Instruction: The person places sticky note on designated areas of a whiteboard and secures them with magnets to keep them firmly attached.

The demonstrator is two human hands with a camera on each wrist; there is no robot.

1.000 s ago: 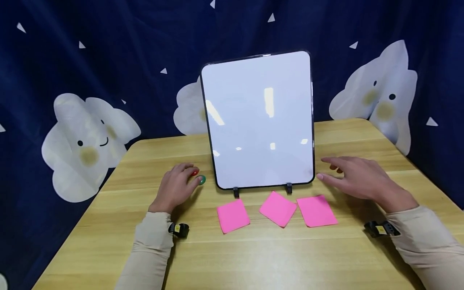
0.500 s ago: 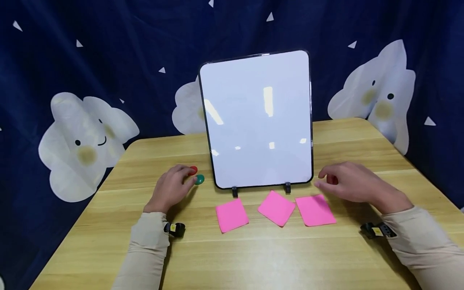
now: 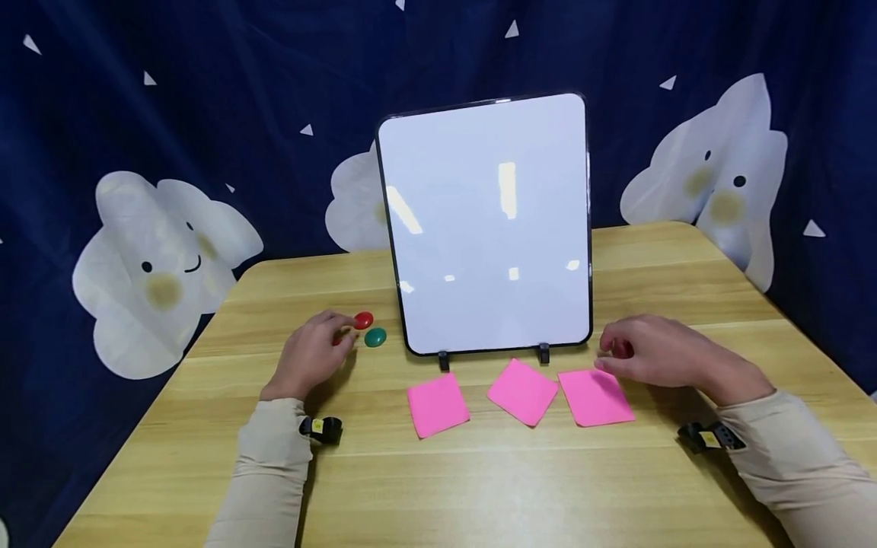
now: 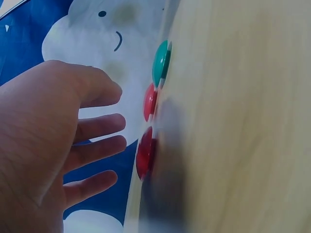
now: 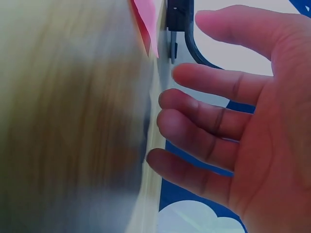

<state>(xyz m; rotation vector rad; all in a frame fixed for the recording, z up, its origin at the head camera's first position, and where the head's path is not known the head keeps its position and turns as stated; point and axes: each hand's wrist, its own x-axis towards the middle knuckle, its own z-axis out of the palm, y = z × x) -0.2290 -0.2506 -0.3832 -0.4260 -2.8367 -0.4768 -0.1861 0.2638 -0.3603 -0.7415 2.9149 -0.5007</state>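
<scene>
The left hand (image 3: 307, 355) is relaxed and grasps nothing. One glossy red domed disc (image 4: 146, 154) lies on the table close beneath its fingers, partly covered in the head view. A second red domed disc (image 3: 363, 320) lies just ahead of the fingertips, to their right; whether they touch, I cannot tell. A glossy green domed disc (image 3: 374, 337) lies just beyond the thumb, on the same side. All three are round, without long axis, and much nearer to this hand. The right hand (image 3: 661, 352), loosely bent and holding nothing, is well apart from them.
</scene>
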